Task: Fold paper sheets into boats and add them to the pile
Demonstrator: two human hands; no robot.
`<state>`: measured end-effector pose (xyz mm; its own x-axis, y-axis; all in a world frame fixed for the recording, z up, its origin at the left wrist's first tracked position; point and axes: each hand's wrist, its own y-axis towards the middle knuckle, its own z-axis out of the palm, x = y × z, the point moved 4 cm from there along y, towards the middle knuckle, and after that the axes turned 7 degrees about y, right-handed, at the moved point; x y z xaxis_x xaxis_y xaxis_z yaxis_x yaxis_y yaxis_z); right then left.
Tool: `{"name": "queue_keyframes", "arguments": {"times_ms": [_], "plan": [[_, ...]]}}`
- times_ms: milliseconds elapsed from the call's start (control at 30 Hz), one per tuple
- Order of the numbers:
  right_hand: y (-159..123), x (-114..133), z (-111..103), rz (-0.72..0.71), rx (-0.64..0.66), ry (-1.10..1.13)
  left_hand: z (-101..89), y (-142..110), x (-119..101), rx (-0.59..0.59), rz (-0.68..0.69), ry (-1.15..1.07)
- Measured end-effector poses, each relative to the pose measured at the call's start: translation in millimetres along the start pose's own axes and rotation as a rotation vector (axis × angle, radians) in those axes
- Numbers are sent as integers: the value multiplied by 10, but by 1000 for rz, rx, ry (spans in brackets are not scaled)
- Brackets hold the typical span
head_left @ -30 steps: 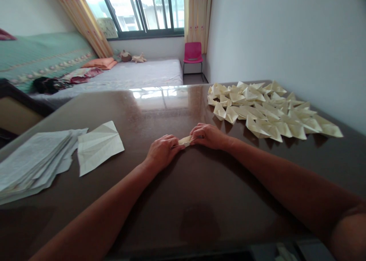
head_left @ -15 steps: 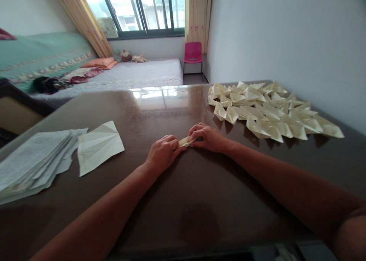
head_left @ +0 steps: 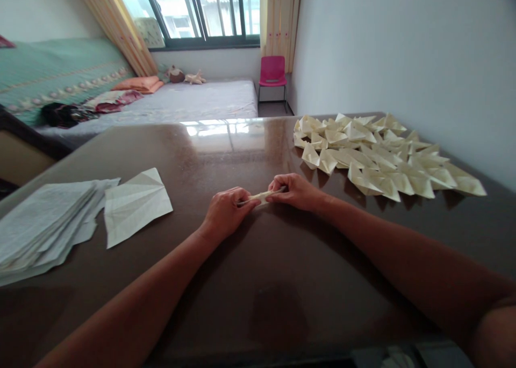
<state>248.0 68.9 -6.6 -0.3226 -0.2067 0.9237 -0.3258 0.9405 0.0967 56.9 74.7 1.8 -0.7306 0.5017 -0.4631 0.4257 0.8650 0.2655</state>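
A small folded cream paper piece [head_left: 261, 197] is held between my two hands above the brown table [head_left: 226, 298]. My left hand [head_left: 229, 209] pinches its left end between thumb and fingers. At the opposite end, my right hand [head_left: 293, 190] is closed on it in the same way. The fingers cover much of the piece, so its full shape is hidden. To the left lies a creased paper sheet [head_left: 139, 206], and past it a stack of papers [head_left: 44, 223]. Many folded paper boats [head_left: 379, 155] stand in rows at the right.
Along the right side runs a white wall [head_left: 395, 50]. Beyond the table's far edge are a bed [head_left: 209, 99] and a pink chair [head_left: 272, 71]. Part of a dark-framed chair [head_left: 24, 147] shows at the left.
My hands have shifted their grip and moved slightly apart, with the folded paper now stretched flatter between them. The view has tilted a little; the papers and boats stay put.
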Motion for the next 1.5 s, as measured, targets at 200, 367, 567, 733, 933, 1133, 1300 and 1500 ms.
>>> {"name": "queue_keyframes", "arguments": {"times_ms": [200, 367, 567, 733, 933, 1133, 1300, 1500], "plan": [[-21, 36, 36, 102, -38, 309, -32, 30, 14, -43, -47, -215], [-16, 83, 38, 54, -103, 368, 30, 17, 2, 172, -24, -285], [-50, 157, 106, 29, 17, 182, 25, -22, -59, 235, -21, -282], [-54, 172, 114, -55, -23, 47, -13, -28, -118, 162, 12, -223], [-24, 89, 101, -58, 12, 20, 3, -25, -126, 169, 90, -95], [-34, 117, -38, -111, 120, -183, -70, -17, -23, 197, 206, 113], [6, -17, -218, -31, 83, -25, -198, 23, 96, 260, 127, -101], [29, -132, -247, -2, 51, 41, -196, 74, 160, 275, 122, -175]]}}
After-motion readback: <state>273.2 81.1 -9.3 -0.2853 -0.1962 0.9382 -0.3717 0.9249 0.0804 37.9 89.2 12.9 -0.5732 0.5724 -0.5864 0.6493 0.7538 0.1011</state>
